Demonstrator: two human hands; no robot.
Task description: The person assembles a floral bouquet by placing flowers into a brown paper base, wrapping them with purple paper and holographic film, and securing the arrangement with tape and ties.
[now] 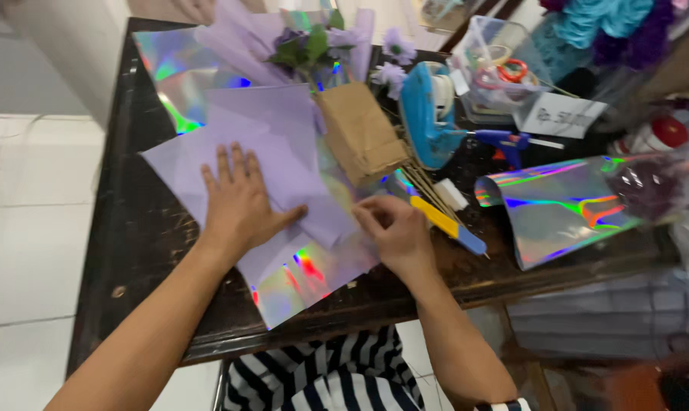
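Fingers (234, 164) of the left hand (238, 202) are lying spread and flat, pinning the lilac paper sheet (283, 144) to the dark table (143, 228). Right hand (394, 228) fingertips are pinching the sheet's edge over the holographic foil (306, 278); keeping the left palm pressing firmly should be preventing slippage while creasing.

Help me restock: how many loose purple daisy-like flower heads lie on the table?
2: one flower head near the clear plastic box, another flower head just below it beside the blue tape dispenser. More may hide inside the lilac-wrapped bouquet.
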